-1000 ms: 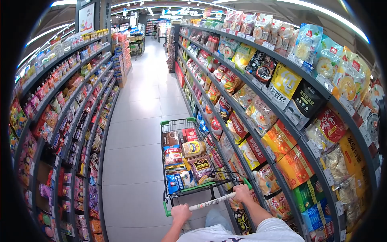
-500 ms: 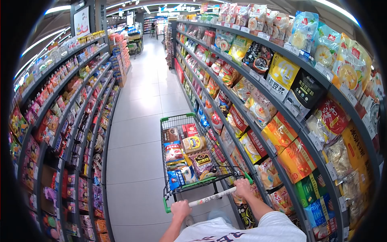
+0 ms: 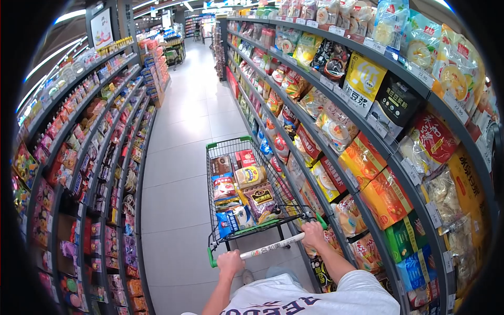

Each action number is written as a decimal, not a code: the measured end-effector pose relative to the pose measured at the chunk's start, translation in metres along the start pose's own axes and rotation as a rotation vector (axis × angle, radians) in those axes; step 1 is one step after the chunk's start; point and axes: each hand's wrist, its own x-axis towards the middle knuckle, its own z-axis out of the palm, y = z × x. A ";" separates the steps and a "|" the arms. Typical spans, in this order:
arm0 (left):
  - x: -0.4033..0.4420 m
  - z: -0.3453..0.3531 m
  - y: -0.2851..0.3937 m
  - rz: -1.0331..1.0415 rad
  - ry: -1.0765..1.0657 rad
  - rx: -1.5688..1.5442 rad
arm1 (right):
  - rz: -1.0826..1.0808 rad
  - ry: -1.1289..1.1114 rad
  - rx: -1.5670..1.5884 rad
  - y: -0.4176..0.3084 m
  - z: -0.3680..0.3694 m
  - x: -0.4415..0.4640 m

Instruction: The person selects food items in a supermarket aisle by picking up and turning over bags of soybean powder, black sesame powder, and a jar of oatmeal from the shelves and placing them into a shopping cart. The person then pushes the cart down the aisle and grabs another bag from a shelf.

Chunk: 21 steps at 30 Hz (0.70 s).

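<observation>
My left hand [image 3: 230,262] is wrapped round the left end of the white cart handle [image 3: 273,246], beside its green end piece. Round the right end of the same bar, my right hand [image 3: 314,234] is closed. Ahead of both hands is the wire shopping cart [image 3: 240,140] with green trim. In it lie a red and white bag [image 3: 224,186], a yellow-labelled pack [image 3: 250,176], a dark purple bag [image 3: 263,202], a blue and white bag [image 3: 234,219], a brown box [image 3: 220,165] and a red box [image 3: 245,157].
A tall shelf [image 3: 362,157] of bagged foods runs close along the cart's right side. Another shelf [image 3: 89,152] with small snack packs lines the left. Between them the tiled floor [image 3: 178,157] leads to stacked boxes [image 3: 154,68] and another cart [image 3: 173,54] farther off.
The cart and both hands sit slightly higher in the view, and the view has tilted downward a little. Both hands have kept hold of the handle.
</observation>
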 end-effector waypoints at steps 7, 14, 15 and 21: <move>0.001 0.001 0.002 -0.012 -0.004 0.049 | -0.002 -0.012 0.020 0.002 -0.001 0.000; 0.003 0.000 0.011 -0.024 0.041 0.085 | -0.022 0.099 0.041 0.007 0.007 -0.005; 0.005 0.002 0.011 -0.018 0.054 0.083 | -0.012 0.098 0.054 0.009 0.008 -0.005; 0.005 0.006 0.010 0.017 0.087 0.126 | 0.198 0.197 0.117 -0.014 0.002 -0.011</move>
